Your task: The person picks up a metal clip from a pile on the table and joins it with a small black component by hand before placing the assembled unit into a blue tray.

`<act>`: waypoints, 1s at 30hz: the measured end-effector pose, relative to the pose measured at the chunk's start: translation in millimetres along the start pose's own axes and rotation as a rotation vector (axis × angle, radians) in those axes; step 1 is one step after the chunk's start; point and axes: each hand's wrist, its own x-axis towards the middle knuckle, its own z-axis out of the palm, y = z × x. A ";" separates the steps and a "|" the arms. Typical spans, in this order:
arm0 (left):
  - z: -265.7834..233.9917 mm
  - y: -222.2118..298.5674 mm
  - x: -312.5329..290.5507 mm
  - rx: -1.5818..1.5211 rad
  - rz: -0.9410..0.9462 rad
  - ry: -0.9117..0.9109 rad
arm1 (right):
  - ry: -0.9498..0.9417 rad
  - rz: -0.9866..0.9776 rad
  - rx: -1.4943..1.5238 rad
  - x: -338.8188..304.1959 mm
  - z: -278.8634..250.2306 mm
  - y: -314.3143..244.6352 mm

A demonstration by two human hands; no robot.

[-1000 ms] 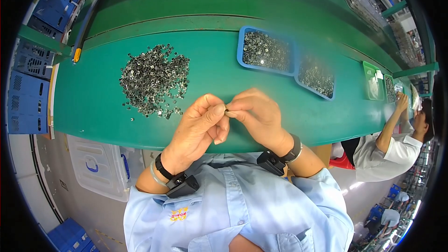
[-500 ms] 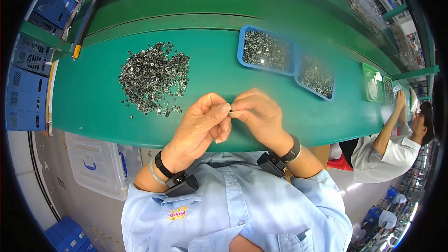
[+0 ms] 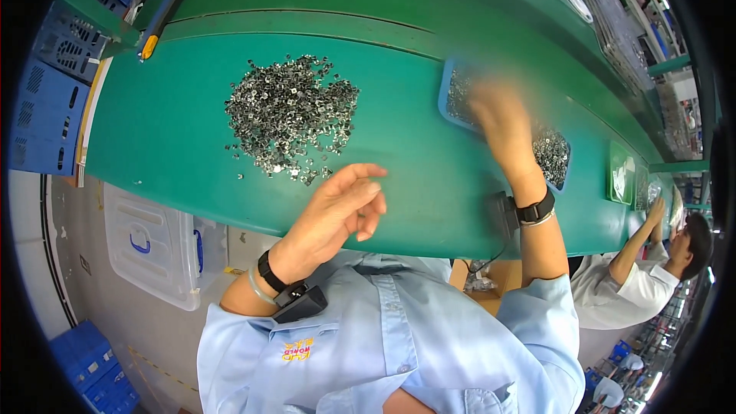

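Note:
On the green table lies a loose pile of small shiny metal pieces [image 3: 291, 111]. My left hand [image 3: 333, 211] is just in front of the pile, fingers loosely curled and apart, and nothing shows in it. Stretched out to the right, my right hand [image 3: 502, 119] is over a blue tray [image 3: 444, 92] of similar small metal pieces. That hand is smeared by motion and partly covers the tray, so I cannot see whether its fingers grip anything. Beside it, a second blue tray [image 3: 568, 165] holds more metal pieces, partly hidden behind my right wrist.
A green tray [image 3: 612, 172] stands farther right, near a co-worker's arms [image 3: 640, 238]. Blue crates [image 3: 50, 115] are stacked at the left. A lidded clear plastic box [image 3: 149, 245] is on the floor, and an open cardboard box [image 3: 502, 276] sits below the table edge.
My hands, earlier together pinching something tiny, have come apart. The right has reached away to the right, over the blue tray; the left stays near the pile, its fingers opened.

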 end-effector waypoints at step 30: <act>-7.1 11.8 -5.8 0.007 0.128 0.159 | -0.463 -0.226 0.103 -25.0 54.3 -38.7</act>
